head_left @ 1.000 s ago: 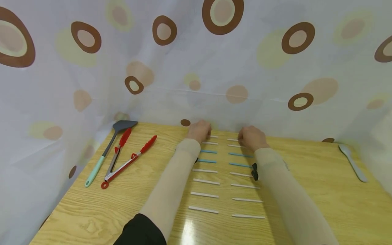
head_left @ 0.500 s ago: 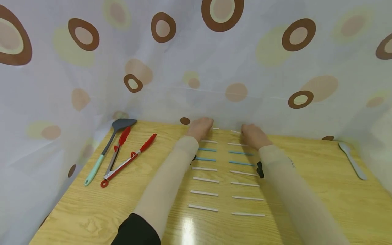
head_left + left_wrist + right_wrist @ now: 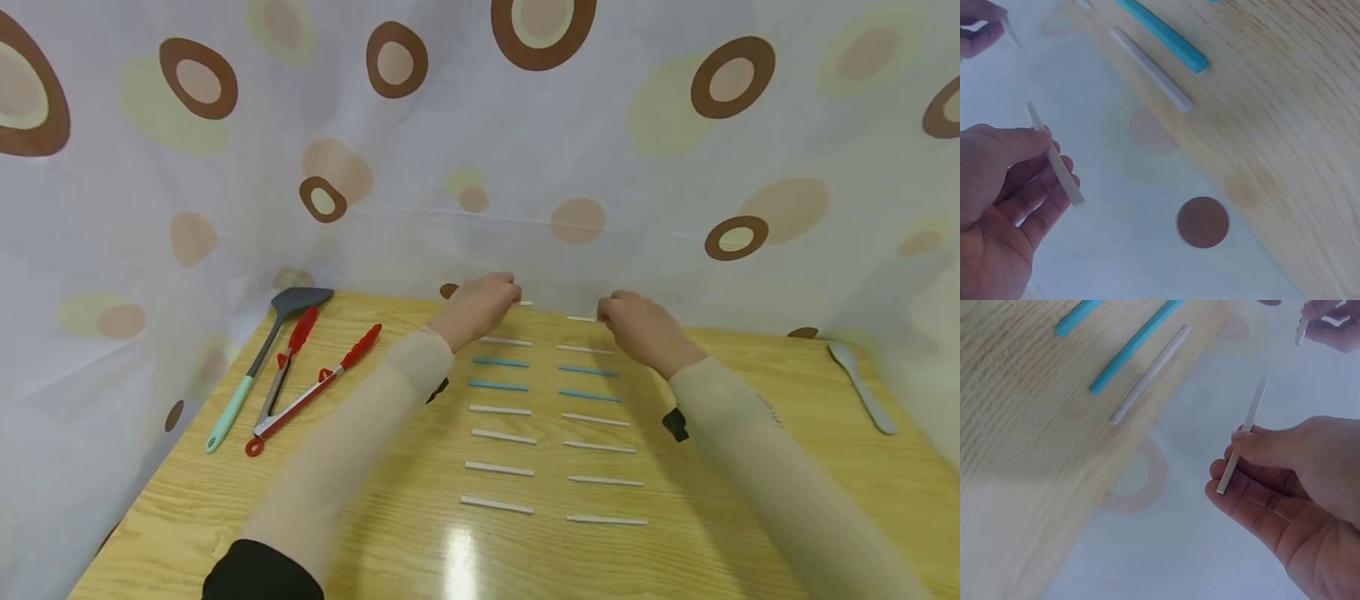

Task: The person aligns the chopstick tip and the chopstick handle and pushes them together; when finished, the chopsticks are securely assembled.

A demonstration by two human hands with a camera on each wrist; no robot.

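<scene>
My left hand pinches a slim white stick between thumb and fingertips, at the far side of the table. Level with it, my right hand holds a similar white stick in the same kind of pinch. Below the hands, two columns of sticks lie crosswise on the table. Each column has a white stick at the far end, then two blue sticks, then several more white ones. In both wrist views the opposite hand shows small in an upper corner.
On the left lie a spatula with a mint handle and spread red-tipped tongs. A grey spoon is at the far right. A patterned white sheet rises behind the wooden table.
Both hands have lifted white sticks from the far ends of the columns and moved slightly apart and up, with the forearms swinging outward. The other sticks keep their layout.
</scene>
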